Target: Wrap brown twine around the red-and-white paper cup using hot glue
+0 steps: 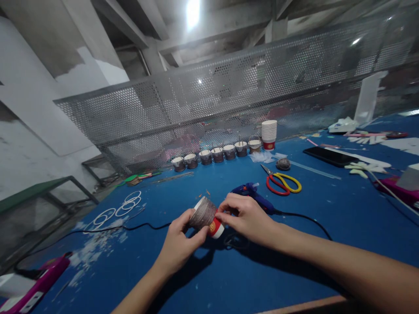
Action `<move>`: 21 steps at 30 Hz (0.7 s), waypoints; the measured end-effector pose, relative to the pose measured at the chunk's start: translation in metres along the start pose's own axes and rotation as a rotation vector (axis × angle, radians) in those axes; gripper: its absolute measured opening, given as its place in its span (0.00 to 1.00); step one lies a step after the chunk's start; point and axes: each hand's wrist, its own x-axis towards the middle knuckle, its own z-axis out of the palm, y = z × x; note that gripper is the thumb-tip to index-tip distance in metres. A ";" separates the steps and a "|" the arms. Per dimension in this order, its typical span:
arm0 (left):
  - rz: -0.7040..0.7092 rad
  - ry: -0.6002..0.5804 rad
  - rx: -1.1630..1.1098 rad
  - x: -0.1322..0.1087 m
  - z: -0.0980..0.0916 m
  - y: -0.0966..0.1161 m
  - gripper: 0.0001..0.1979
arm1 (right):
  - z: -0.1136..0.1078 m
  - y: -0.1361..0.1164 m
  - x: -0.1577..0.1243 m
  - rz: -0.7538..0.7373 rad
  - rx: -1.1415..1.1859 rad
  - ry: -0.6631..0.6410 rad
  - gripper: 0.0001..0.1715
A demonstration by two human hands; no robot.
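My left hand is closed around a small red-and-white paper cup, held tilted above the blue table. Dark brown cord is wound round much of the cup, leaving a red band with a gold mark bare near the bottom. Against the cup's side, the fingertips of my right hand are pinched together at the edge of the winding, on the cord as it appears. Below that hand a loose dark loop of cord lies on the table. Just behind it rests a blue glue gun.
Red-and-yellow scissors and a ball of cord lie beyond the glue gun. Several wrapped cups line the back beside a cup stack. A phone lies right; white rings and a power strip are left.
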 end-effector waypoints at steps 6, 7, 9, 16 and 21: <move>0.045 -0.026 0.031 -0.001 0.000 -0.005 0.06 | -0.001 -0.001 0.000 -0.010 -0.005 0.002 0.05; 0.058 -0.030 0.040 -0.001 0.000 -0.005 0.06 | -0.001 -0.001 0.000 -0.012 -0.006 0.002 0.05; 0.084 -0.033 0.059 -0.001 -0.001 -0.005 0.05 | -0.001 -0.002 0.000 -0.015 -0.010 0.004 0.05; 0.083 -0.096 0.028 0.000 -0.005 -0.008 0.08 | 0.000 -0.001 0.000 0.006 0.003 -0.009 0.05; 0.023 -0.120 -0.092 0.001 -0.009 -0.014 0.13 | 0.001 -0.003 0.003 0.130 0.106 -0.035 0.04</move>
